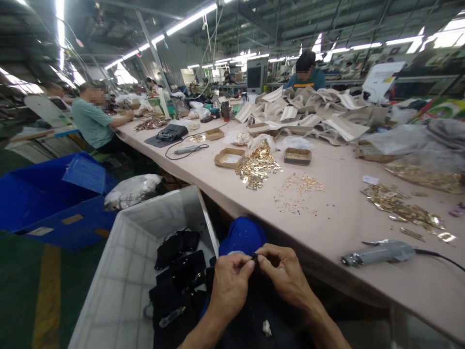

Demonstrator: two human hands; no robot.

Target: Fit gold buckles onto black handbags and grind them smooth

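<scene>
My left hand (229, 283) and my right hand (285, 274) meet over my lap, below the table's near edge. Both are closed in a pinch on a small dark piece (255, 257) held between the fingertips; I cannot make out what it is. Dark fabric (254, 310) lies over my lap under the hands, with a small white scrap (267, 328) on it. A blue cap or cloth (241, 236) sits just beyond the hands.
A long pale table (327, 218) carries piles of gold metal fittings (257, 167), small cardboard trays (229, 157) and a grey electric screwdriver (381, 252) on the right. A white bin (127, 271) with black bags stands at my left, blue bins (54, 198) beyond. Other people work farther along.
</scene>
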